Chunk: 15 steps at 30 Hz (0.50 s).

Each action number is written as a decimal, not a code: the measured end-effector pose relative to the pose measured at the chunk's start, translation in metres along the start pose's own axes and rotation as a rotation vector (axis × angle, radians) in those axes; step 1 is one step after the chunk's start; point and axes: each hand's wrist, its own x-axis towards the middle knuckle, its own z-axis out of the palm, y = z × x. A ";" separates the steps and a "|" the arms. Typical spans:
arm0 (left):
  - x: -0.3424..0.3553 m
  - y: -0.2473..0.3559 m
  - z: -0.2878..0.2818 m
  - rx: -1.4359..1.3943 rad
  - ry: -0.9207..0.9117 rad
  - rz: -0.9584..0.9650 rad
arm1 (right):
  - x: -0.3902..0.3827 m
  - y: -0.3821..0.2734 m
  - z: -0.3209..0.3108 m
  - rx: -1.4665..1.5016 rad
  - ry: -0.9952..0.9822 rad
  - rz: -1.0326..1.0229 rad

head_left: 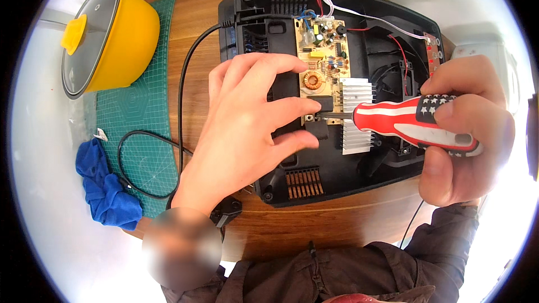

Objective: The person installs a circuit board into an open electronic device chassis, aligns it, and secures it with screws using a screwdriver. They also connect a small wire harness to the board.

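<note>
My right hand (489,120) is wrapped round the thick handle of a screwdriver (386,119) in red, white and black with stars. Its thin shaft points left and meets the lower end of a tan circuit board (343,50), between two black blocks (315,129). My left hand (238,115) spreads over the board's left side. Its index finger and thumb lie apart by those blocks, close to the screwdriver's tip. Above them sits a copper-wound coil (313,81). A finned silver heatsink (353,141) runs along the board's right edge. Exactly where the tip sits is hard to make out.
The board lies inside an open black plastic housing (264,193) on a wooden table (266,227). A black cable (181,84) leaves it leftward. A green cutting mat (135,106), a lidded yellow pot (132,39) and a blue cloth (109,196) are at the left.
</note>
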 end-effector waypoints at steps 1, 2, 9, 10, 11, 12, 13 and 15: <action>0.000 0.001 -0.002 -0.008 -0.011 -0.006 | 0.001 0.001 -0.001 -0.009 -0.006 -0.006; 0.000 0.002 -0.002 -0.018 -0.008 -0.017 | 0.001 0.001 -0.001 -0.018 -0.011 -0.010; 0.001 0.000 0.003 -0.071 0.023 -0.024 | -0.001 -0.002 -0.005 -0.063 -0.032 -0.028; 0.001 0.000 0.004 -0.080 0.035 -0.026 | 0.001 -0.002 -0.005 -0.056 -0.041 -0.027; 0.001 -0.001 0.004 -0.099 0.037 -0.020 | 0.002 -0.003 -0.006 -0.050 -0.051 -0.025; 0.000 -0.003 0.004 -0.118 0.040 -0.013 | 0.004 -0.004 -0.009 -0.038 -0.069 -0.030; -0.001 -0.003 0.005 -0.138 0.041 -0.006 | 0.005 -0.004 -0.009 -0.033 -0.080 -0.030; -0.002 -0.003 0.004 -0.135 0.035 -0.006 | 0.006 -0.005 -0.011 -0.028 -0.095 -0.027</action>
